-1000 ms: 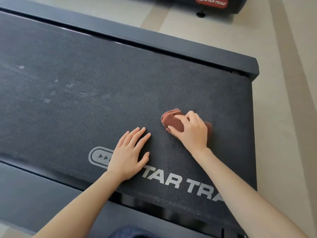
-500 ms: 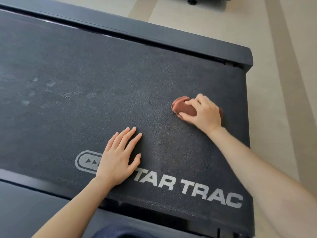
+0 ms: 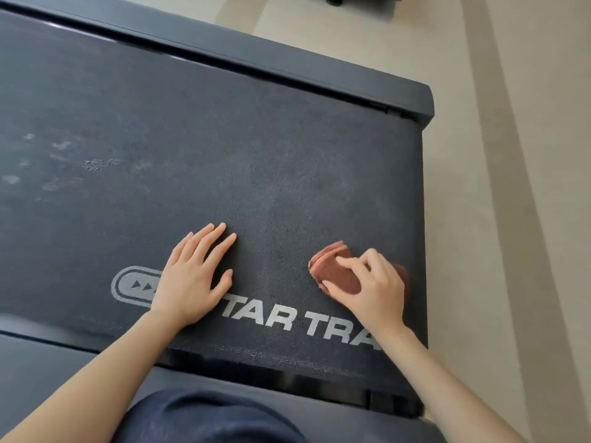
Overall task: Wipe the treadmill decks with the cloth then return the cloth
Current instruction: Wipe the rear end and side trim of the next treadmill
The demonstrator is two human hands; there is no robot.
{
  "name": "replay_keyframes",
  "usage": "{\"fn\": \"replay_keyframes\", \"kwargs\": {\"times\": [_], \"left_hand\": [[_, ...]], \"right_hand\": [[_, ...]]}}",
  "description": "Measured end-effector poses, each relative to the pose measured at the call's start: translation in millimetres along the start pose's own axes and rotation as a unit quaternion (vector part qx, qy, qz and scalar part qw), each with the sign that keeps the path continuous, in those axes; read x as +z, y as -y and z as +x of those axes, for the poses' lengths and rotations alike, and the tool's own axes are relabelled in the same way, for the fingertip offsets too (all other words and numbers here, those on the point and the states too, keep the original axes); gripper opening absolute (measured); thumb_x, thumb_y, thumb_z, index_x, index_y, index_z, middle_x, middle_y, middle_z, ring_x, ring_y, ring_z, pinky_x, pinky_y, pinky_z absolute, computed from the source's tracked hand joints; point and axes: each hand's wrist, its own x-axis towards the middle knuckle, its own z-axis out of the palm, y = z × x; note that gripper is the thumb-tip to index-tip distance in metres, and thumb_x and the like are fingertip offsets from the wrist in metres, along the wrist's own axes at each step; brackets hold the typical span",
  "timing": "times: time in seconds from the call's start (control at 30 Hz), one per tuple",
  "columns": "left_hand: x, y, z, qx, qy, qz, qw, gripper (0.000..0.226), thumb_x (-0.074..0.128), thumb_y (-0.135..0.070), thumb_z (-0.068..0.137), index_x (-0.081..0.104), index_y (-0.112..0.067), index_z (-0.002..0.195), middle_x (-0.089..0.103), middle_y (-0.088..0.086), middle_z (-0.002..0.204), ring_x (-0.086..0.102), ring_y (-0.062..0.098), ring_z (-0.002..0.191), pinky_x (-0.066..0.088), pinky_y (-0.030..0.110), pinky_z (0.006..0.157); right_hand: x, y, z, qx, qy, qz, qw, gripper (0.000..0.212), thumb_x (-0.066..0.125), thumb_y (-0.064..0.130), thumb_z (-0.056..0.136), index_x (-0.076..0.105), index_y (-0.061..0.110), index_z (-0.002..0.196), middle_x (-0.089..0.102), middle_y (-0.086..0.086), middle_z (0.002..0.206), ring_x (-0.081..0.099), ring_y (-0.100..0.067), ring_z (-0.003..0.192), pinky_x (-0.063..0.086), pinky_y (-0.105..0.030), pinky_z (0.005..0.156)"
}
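A dark treadmill deck (image 3: pixel 224 148) with a white STAR TRAC logo fills most of the view. A folded reddish-brown cloth (image 3: pixel 335 273) lies on the belt near its right end. My right hand (image 3: pixel 371 286) grips the cloth, thumb and fingers curled over it, and presses it onto the belt. My left hand (image 3: pixel 192 279) rests flat on the belt with straight fingers, to the left of the cloth, partly covering the logo. Pale dusty smudges (image 3: pixel 57 161) mark the belt at the left.
The treadmill's far side rail (image 3: pixel 287 62) runs diagonally across the top, the near rail (image 3: pixel 64 362) along the bottom. Beige floor (image 3: pixel 511 187) lies to the right. Another machine's foot (image 3: pixel 335 0) shows at the top edge. My knee in dark fabric (image 3: pixel 208 417) sits at the bottom.
My right hand slid the cloth toward the far rail, then pulled it back toward me, near the logo. My left hand stayed flat in place.
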Motion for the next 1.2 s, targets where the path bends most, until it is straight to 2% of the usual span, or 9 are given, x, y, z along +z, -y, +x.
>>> {"fn": "replay_keyframes", "kwargs": {"times": [0.13, 0.3, 0.37, 0.43, 0.5, 0.63, 0.83, 1.03, 1.2], "left_hand": [[1.6, 1.6, -0.1, 0.003, -0.005, 0.011, 1.0, 0.059, 0.032, -0.042, 0.088, 0.042, -0.016, 0.14, 0.037, 0.006, 0.148, 0.028, 0.024, 0.139, 0.018, 0.042, 0.115], [3.4, -0.3, 0.0, 0.003, -0.013, 0.011, 1.0, 0.059, 0.033, -0.041, 0.087, 0.042, -0.015, 0.14, 0.038, 0.007, 0.147, 0.03, 0.025, 0.138, 0.017, 0.042, 0.115], [3.6, -0.5, 0.0, 0.004, -0.015, 0.013, 1.0, 0.059, 0.032, -0.04, 0.087, 0.043, -0.014, 0.139, 0.038, 0.008, 0.147, 0.03, 0.026, 0.138, 0.018, 0.043, 0.115], [3.7, -0.2, -0.1, 0.005, -0.018, 0.012, 1.0, 0.059, 0.032, -0.04, 0.087, 0.043, -0.014, 0.139, 0.038, 0.008, 0.147, 0.031, 0.026, 0.138, 0.019, 0.044, 0.115], [2.9, 0.2, 0.4, 0.006, -0.023, 0.007, 1.0, 0.059, 0.033, -0.04, 0.087, 0.044, -0.014, 0.139, 0.039, 0.008, 0.146, 0.031, 0.026, 0.137, 0.02, 0.045, 0.114], [3.6, -0.3, -1.3, 0.006, -0.033, 0.003, 0.999, 0.059, 0.034, -0.04, 0.086, 0.045, -0.014, 0.138, 0.04, 0.008, 0.146, 0.032, 0.026, 0.137, 0.02, 0.044, 0.114], [4.7, 0.7, -1.1, 0.006, -0.034, 0.01, 0.999, 0.059, 0.033, -0.041, 0.086, 0.045, -0.014, 0.137, 0.04, 0.008, 0.145, 0.031, 0.027, 0.137, 0.021, 0.044, 0.113], [2.7, 0.5, -4.1, 0.003, -0.028, 0.005, 1.0, 0.06, 0.032, -0.042, 0.086, 0.045, -0.015, 0.138, 0.04, 0.007, 0.146, 0.031, 0.025, 0.138, 0.021, 0.044, 0.114], [0.5, 1.0, -9.6, -0.02, -0.016, -0.026, 0.999, 0.056, 0.03, -0.037, 0.09, 0.039, -0.017, 0.142, 0.03, 0.001, 0.152, 0.021, 0.02, 0.143, 0.011, 0.039, 0.118]], "right_hand": [[-18.1, 4.3, -60.6, -0.031, 0.009, 0.006, 0.999, 0.035, 0.07, 0.052, 0.073, 0.071, 0.022, 0.09, 0.053, 0.003, 0.075, 0.051, -0.014, 0.067, 0.041, -0.021, 0.06], [-12.4, -16.9, -32.3, -0.143, 0.023, 0.016, 0.989, 0.036, 0.068, 0.053, 0.076, 0.066, 0.022, 0.094, 0.053, -0.001, 0.075, 0.051, -0.017, 0.067, 0.045, -0.028, 0.058], [-4.0, -29.4, -3.0, -0.099, 0.0, -0.017, 0.995, 0.035, 0.068, 0.052, 0.076, 0.068, 0.021, 0.092, 0.052, -0.001, 0.076, 0.052, -0.017, 0.067, 0.045, -0.027, 0.057], [3.9, -43.8, 37.1, -0.005, -0.027, -0.055, 0.998, 0.034, 0.072, 0.049, 0.072, 0.07, 0.021, 0.091, 0.052, -0.003, 0.076, 0.055, -0.021, 0.069, 0.046, -0.029, 0.056], [10.2, -60.3, 80.2, 0.057, -0.018, -0.077, 0.995, 0.037, 0.073, 0.049, 0.071, 0.069, 0.02, 0.094, 0.053, -0.006, 0.081, 0.057, -0.027, 0.076, 0.046, -0.032, 0.06], [22.9, -84.8, 131.3, 0.104, 0.013, -0.092, 0.99, 0.042, 0.066, 0.056, 0.075, 0.065, 0.023, 0.102, 0.052, -0.007, 0.092, 0.055, -0.027, 0.09, 0.042, -0.033, 0.068], [24.5, -66.3, 119.6, 0.125, -0.012, -0.114, 0.985, 0.044, 0.062, 0.059, 0.077, 0.064, 0.023, 0.102, 0.051, -0.007, 0.091, 0.053, -0.026, 0.087, 0.042, -0.032, 0.068], [13.6, 22.3, 18.8, 0.022, 0.004, -0.038, 0.999, 0.036, 0.072, 0.051, 0.069, 0.068, 0.023, 0.092, 0.05, -0.002, 0.08, 0.052, -0.021, 0.072, 0.039, -0.026, 0.061], [10.5, 80.7, -46.6, -0.104, 0.071, 0.021, 0.992, 0.041, 0.06, 0.058, 0.076, 0.064, 0.023, 0.096, 0.05, 0.0, 0.081, 0.05, -0.016, 0.072, 0.042, -0.028, 0.059]]}}
